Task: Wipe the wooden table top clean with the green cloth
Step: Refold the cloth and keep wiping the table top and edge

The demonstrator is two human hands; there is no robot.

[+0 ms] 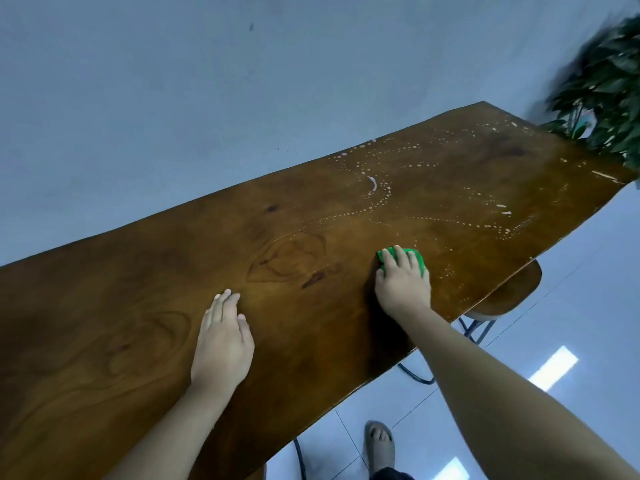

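Where the wooden table top [311,271] runs from 8 o'clock toward 2 o'clock, its dark grained surface is seen against a plain grey-blue wall [207,81]. The green cloth [403,258] is pressed flat on the wood just right of centre, covered by the spread fingers of the right hand [401,285]. The left hand [223,344] is laid palm-down at 7 o'clock, fingers together, holding nothing. White droplet trails [398,181] are scattered across the far end toward 1 o'clock. A leafy plant [609,88] is seen at 2 o'clock, a wooden stool [509,296] under the table edge at 4 o'clock, and pale floor tiles [571,323] below.
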